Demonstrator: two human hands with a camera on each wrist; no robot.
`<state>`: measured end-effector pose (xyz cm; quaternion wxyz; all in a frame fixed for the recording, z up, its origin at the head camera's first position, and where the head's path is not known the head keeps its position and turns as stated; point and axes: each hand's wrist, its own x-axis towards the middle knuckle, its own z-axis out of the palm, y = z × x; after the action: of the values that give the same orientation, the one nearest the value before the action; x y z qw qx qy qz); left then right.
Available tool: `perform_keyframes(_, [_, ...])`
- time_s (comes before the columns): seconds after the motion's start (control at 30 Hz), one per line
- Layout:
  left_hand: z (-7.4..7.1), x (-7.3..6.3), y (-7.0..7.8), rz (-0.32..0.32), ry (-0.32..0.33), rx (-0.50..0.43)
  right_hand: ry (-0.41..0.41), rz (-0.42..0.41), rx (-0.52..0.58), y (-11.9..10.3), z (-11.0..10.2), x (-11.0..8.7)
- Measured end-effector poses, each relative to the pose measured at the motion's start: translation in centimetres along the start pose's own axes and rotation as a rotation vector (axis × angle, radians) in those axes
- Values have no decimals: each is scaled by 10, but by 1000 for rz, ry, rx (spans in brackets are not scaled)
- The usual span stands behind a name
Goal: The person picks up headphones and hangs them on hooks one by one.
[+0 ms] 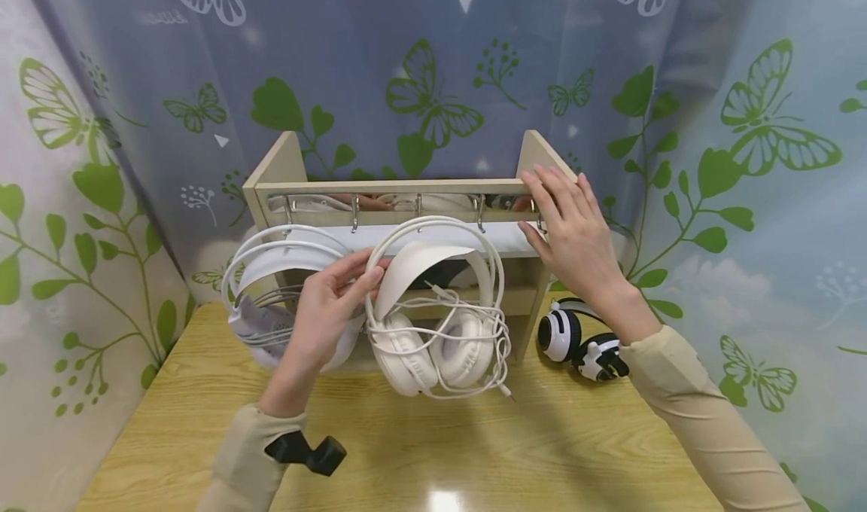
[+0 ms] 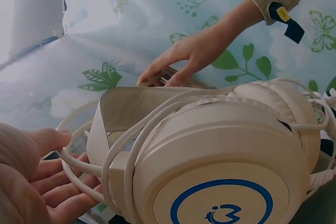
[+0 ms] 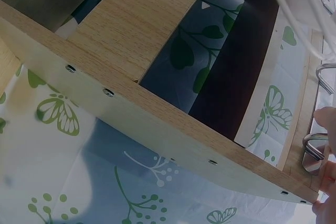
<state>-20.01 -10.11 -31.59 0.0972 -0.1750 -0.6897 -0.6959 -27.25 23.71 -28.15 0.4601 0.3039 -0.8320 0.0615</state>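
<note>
Left hand (image 1: pixel 320 312): thumb and fingers closed on the side of the cream headset (image 1: pixel 404 354), at the thin outer headband tubes. Left wrist view confirms: thumb above the tubes, other fingers below, palm partly turned up, grip light. Right hand (image 1: pixel 572 235): on the top right corner of the wooden rack (image 1: pixel 278 164), fingers spaced and reaching over the upper edge, thumb in front near the end hook, so the corner sits clasped between them. Right wrist view only catches fingertips at the frame edge, beside that hook. Hands are well apart, one either side of the headset.

Cream headset is upright in front of the rack, roughly centred, headband up, ear cups down. Its headband top overlaps the hook row; cannot tell whether a hook bears it. Cable (image 1: pixel 503 333) is looped loosely around the ear cups, with one plug dangling low at the right. Outer cup face has a blue ring (image 2: pixel 226 183) with a logo inside.

Second white headset (image 1: pixel 281 258) is just left of the first, at the rack front, partly behind the left hand, cable bundled over it. Black-and-white headset (image 1: pixel 561 333) lies on the wood-grain table (image 1: pixel 406 452), right of the rack, near the right forearm. Metal hooks (image 1: pixel 481 212) line a reflective strip. Leaf-and-butterfly curtain (image 1: pixel 352 60) behind. Black device (image 1: pixel 308 452) at the left wrist.
</note>
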Motion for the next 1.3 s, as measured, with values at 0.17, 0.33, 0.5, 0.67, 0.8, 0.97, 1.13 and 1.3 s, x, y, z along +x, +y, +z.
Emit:
perform_keyframes(0.17, [3, 1, -1, 5, 23, 9, -1, -1, -1, 0, 0, -1])
perform_keyframes(0.33, [4, 1, -3, 3, 31, 10, 5, -3, 3, 0, -1, -1])
perform_keyframes(0.5, [5, 2, -5, 0, 40, 15, 6, -9, 1, 1, -1, -1])
perform_keyframes(0.67, [7, 2, -8, -3, 53, 27, 1, -12, -5, 1, -1, -1])
perform_keyframes(0.8, [8, 2, -11, 11, 69, 61, -1, -12, -7, 1, -1, -1])
perform_keyframes(0.97, [8, -1, -11, 35, 101, 121, -3, -10, -9, 0, -1, 0])
perform_keyframes(1.13, [8, -2, -12, 57, 120, 162, -9, -4, -6, 0, -1, 0])
perform_keyframes(1.3, [8, -3, -13, 87, 138, 211, -7, 3, -3, -1, -1, 0])
